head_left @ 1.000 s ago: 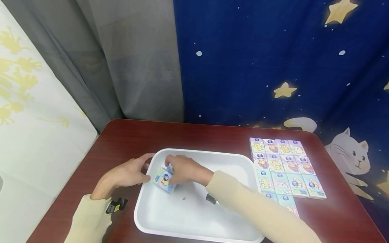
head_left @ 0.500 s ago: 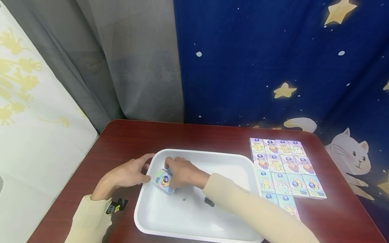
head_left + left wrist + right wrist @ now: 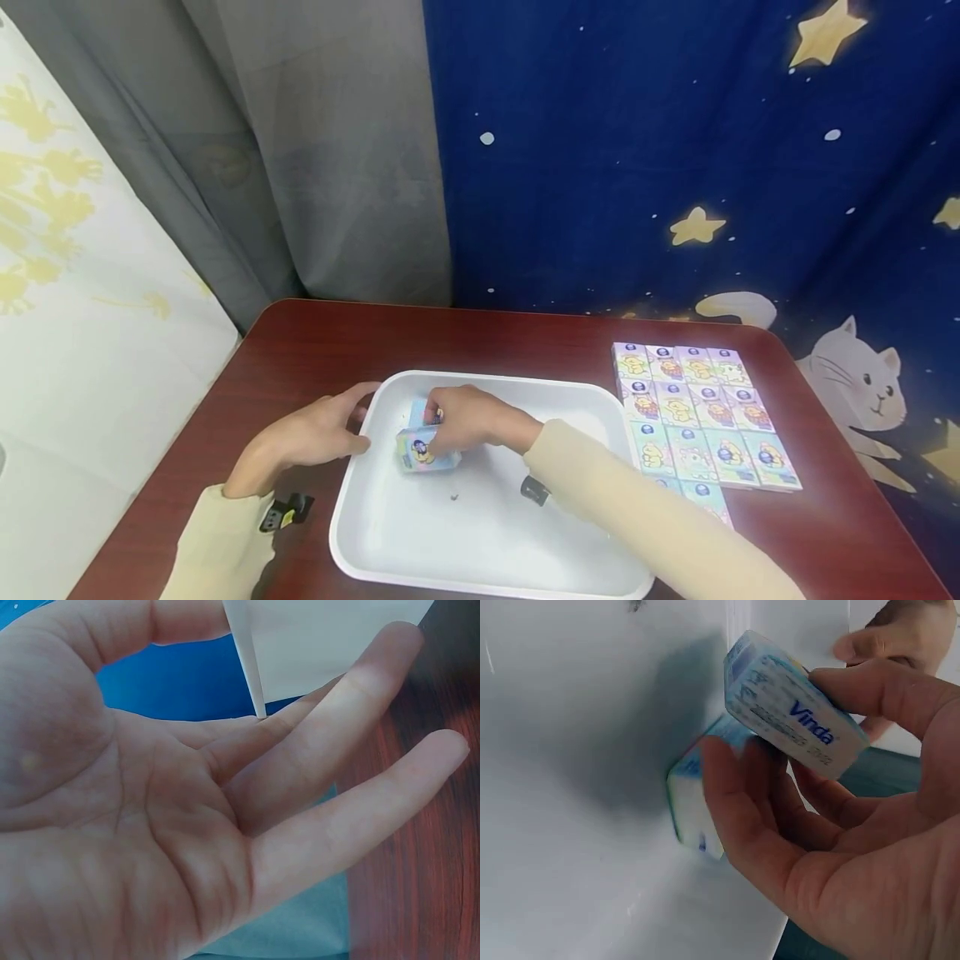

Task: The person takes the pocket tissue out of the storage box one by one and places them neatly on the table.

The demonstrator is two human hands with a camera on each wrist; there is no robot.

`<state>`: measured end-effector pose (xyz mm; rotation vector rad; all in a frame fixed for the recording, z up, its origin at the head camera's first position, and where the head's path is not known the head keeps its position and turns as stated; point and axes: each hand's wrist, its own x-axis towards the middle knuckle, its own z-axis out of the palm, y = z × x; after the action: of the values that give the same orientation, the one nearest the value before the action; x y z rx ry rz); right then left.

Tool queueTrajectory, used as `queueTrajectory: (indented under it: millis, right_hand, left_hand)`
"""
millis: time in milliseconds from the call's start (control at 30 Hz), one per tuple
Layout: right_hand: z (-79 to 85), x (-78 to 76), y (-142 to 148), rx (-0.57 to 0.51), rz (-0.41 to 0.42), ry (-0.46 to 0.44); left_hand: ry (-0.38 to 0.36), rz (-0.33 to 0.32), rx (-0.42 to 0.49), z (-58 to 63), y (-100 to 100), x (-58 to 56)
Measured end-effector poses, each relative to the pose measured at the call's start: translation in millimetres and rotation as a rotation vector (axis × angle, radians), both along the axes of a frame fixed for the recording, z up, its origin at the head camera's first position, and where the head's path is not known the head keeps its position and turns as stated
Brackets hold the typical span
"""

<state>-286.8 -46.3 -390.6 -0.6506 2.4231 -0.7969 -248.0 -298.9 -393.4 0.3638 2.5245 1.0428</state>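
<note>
In the head view, my right hand (image 3: 474,418) pinches a pastel tissue pack (image 3: 420,452) over the left part of the white tray (image 3: 480,542). Its printed side reads "Vinda" in the right wrist view, where thumb and fingers clasp the pack's end. A second tissue pack (image 3: 694,806) sits lower, on the tray floor, partly hidden behind the curled fingers. My left hand (image 3: 311,431) rests at the tray's left rim, thumb and index finger touching near its back corner. In the left wrist view the other fingers (image 3: 315,750) stretch out loosely beside the rim.
Rows of tissue packs (image 3: 690,408) lie edge to edge on the dark red table (image 3: 525,329), right of the tray. A tiny dark speck (image 3: 453,497) lies on the tray floor. Curtains (image 3: 360,167) hang behind the table.
The pack in my right hand has turned and shifted slightly right, uncovering the second pack behind it. My left hand keeps its place at the rim.
</note>
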Motion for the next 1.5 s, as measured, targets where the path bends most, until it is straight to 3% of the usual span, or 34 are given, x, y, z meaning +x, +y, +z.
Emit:
queueTrajectory:
  millis: [533,867,1200,1500]
  right_hand:
    - [5.0,-14.7,44,-0.148,-0.059,-0.132]
    - [8.6,-17.6,73,-0.179,-0.102,-0.129]
    - [9.7,-20.3,107,-0.257,-0.167,-0.196]
    - [14.0,-18.5,136,-0.260,-0.220,-0.224]
  left_hand:
    - [0.007,0.023,-0.002,-1.1,0,-1.0]
    - [0.010,0.014,0.002,0.4,1,-1.6]
    - [0.000,0.023,-0.007,-0.3,2,-2.0]
    - [0.007,0.025,-0.015,-2.6,0,-0.7]
